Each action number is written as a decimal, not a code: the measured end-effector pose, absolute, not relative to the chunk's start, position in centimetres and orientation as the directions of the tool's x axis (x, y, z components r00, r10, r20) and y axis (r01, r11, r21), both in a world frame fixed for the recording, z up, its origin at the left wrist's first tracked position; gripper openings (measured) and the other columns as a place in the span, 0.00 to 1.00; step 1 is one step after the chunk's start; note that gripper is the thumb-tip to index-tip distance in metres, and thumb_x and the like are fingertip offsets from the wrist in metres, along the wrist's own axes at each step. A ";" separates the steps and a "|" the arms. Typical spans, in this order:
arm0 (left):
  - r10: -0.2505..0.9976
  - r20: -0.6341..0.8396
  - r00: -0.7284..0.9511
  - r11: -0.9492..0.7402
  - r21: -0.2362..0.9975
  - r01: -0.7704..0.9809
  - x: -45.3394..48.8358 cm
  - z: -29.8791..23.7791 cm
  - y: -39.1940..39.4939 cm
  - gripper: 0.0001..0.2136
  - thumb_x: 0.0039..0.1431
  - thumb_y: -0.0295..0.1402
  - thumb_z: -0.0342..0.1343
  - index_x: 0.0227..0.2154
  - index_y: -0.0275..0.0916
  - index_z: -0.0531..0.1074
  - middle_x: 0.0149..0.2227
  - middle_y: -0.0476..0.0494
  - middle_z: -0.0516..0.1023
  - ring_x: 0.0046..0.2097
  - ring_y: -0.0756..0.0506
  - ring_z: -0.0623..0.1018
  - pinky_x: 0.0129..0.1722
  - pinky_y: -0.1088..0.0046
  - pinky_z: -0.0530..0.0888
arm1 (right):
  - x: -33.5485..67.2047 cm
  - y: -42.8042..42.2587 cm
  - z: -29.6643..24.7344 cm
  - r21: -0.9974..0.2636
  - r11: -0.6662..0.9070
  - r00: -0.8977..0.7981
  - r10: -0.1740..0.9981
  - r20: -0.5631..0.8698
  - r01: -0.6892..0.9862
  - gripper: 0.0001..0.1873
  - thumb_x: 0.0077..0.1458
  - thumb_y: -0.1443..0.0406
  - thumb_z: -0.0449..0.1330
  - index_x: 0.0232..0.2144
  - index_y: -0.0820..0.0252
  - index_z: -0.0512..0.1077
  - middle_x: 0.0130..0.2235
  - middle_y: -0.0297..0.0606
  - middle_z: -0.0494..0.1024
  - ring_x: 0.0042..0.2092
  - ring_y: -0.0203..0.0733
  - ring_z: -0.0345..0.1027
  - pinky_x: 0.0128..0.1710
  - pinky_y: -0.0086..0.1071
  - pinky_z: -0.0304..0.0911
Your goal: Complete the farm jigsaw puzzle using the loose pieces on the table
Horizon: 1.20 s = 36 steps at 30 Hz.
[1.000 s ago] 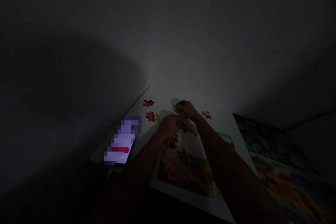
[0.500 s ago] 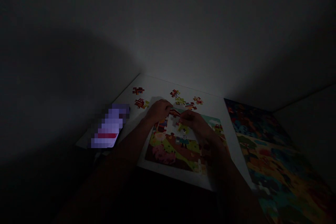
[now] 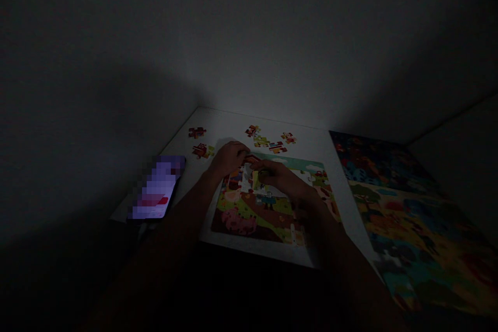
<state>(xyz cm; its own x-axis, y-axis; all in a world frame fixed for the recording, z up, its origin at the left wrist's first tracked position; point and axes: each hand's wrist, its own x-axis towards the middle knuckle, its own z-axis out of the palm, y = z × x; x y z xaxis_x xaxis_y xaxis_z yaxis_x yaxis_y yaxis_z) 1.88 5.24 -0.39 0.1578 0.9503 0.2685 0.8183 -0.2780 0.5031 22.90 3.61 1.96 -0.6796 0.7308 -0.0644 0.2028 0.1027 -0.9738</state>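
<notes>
A partly assembled farm-scene jigsaw puzzle (image 3: 241, 218) lies on the white board, with a pale gap in its upper part. My left hand (image 3: 229, 160) rests at the puzzle's upper left edge, fingers bent down beside a red roof piece (image 3: 252, 158); it seems to hold nothing. Over the gap, my right hand (image 3: 278, 176) has its fingers closed on a yellow-green puzzle piece (image 3: 257, 180). The fingertips partly cover this piece, and dim light blurs its outline. Whether it touches the neighbouring pieces I cannot tell.
Loose puzzle pieces lie behind the puzzle, including a red one (image 3: 197, 133) and a pink one (image 3: 288, 138). A lit phone (image 3: 159, 187) stands out at the left. Two colourful pictures (image 3: 373, 166) lie along the right. A wall (image 3: 264, 62) rises behind the white board (image 3: 225, 119).
My right hand has shifted left with the puzzle piece, over the gap beside the red roof. My left hand stays at the puzzle's upper left edge. The view has shifted slightly.
</notes>
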 end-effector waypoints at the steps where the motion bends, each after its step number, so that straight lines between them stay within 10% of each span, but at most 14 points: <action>1: 0.950 0.269 0.159 -0.280 0.503 0.818 1.9 -0.4 5.2 0.13 0.58 0.22 0.50 0.39 0.37 0.79 0.43 0.43 0.81 0.48 0.45 0.76 0.55 0.67 0.70 | 22.8 3.6 2.0 -0.978 0.080 -0.677 0.732 -0.074 0.193 0.18 0.45 0.70 0.60 0.41 0.56 0.75 0.53 0.39 0.76 0.52 0.45 0.69 0.54 0.41 0.63; 11: 0.952 0.262 0.161 -0.276 0.500 0.821 1.8 -0.4 5.3 0.14 0.58 0.22 0.49 0.39 0.37 0.79 0.43 0.44 0.81 0.48 0.45 0.76 0.55 0.66 0.70 | 22.0 3.7 1.6 -0.970 0.083 -0.675 0.732 -0.095 0.227 0.09 0.48 0.63 0.63 0.34 0.58 0.74 0.35 0.34 0.76 0.33 0.36 0.66 0.37 0.33 0.64; 25: 0.952 0.265 0.153 -0.271 0.496 0.825 1.9 -0.4 5.2 0.14 0.59 0.23 0.49 0.39 0.38 0.79 0.43 0.44 0.81 0.48 0.46 0.76 0.55 0.67 0.70 | 21.2 3.6 0.9 -0.976 0.131 -0.642 0.766 -0.013 0.175 0.14 0.51 0.59 0.62 0.40 0.56 0.75 0.46 0.37 0.77 0.42 0.41 0.69 0.40 0.33 0.65; 36: 0.949 0.270 0.160 -0.281 0.503 0.818 1.9 -0.4 5.3 0.14 0.58 0.22 0.49 0.39 0.37 0.79 0.43 0.43 0.81 0.48 0.45 0.77 0.56 0.66 0.70 | 21.1 3.0 0.8 -0.971 0.038 -0.591 0.798 -0.113 0.237 0.12 0.48 0.58 0.64 0.31 0.58 0.68 0.30 0.31 0.70 0.27 0.33 0.60 0.26 0.28 0.58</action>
